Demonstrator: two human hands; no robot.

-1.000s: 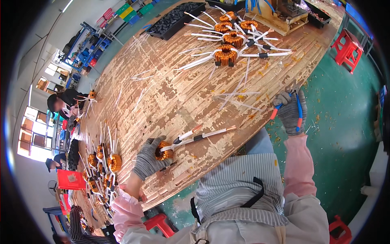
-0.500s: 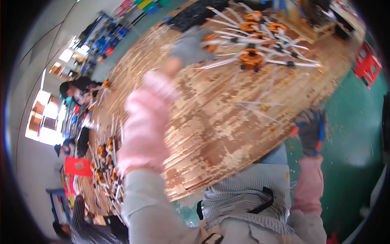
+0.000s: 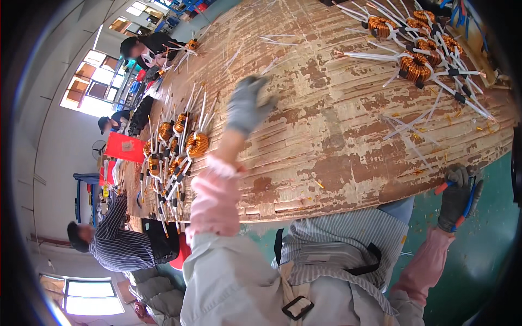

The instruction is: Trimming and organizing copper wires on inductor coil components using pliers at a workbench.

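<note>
My left hand point(image 3: 247, 106), in a grey glove, hovers over or rests on the worn wooden table, holding nothing, its fingers apart. Nearest to it on the left is a pile of copper-wound ring coils point(image 3: 197, 145) with white sleeved leads and black bands. At the table's near right edge, my gloved right hand point(image 3: 457, 201) is closed around pliers point(image 3: 468, 204) with red-and-blue handles; their jaws are hidden. Beyond that hand, toward the far right, lies a second group of copper ring coils point(image 3: 415, 67) with white leads spread around them.
Loose white sleeve pieces point(image 3: 410, 130) and scraps lie on the wooden table point(image 3: 348, 168). One person point(image 3: 149, 51) handles a coil across the table's far left; another in a striped shirt point(image 3: 125, 239) is at the left. A red box point(image 3: 124, 147) stands behind the left pile.
My left hand has moved left, away from the coil group at the far right, and is empty over the table. The view has turned left. My right hand still grips the pliers.
</note>
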